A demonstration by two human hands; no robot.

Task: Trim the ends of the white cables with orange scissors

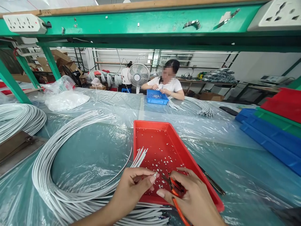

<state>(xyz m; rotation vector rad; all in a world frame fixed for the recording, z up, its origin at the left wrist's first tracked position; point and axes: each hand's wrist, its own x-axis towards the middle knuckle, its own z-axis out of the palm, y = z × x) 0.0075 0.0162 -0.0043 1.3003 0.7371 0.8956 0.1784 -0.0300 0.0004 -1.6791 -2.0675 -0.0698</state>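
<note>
R grip [196,193] w/ pliers [175,191], L grip [131,185] w/ cable tip [155,174], abv tray [187,158].

My bare left hand [135,185] at the lower centre of the frame, my bare right hand [196,193] at the lower right, slender fingers [141,171], short rounded thumbnails [152,180], bare left forearm [100,215] cropped by the bottom edge.

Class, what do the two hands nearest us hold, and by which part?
Right hand: pliers, by the orange handles. Left hand: what looks like a white cable, pinched near its tip.
</note>
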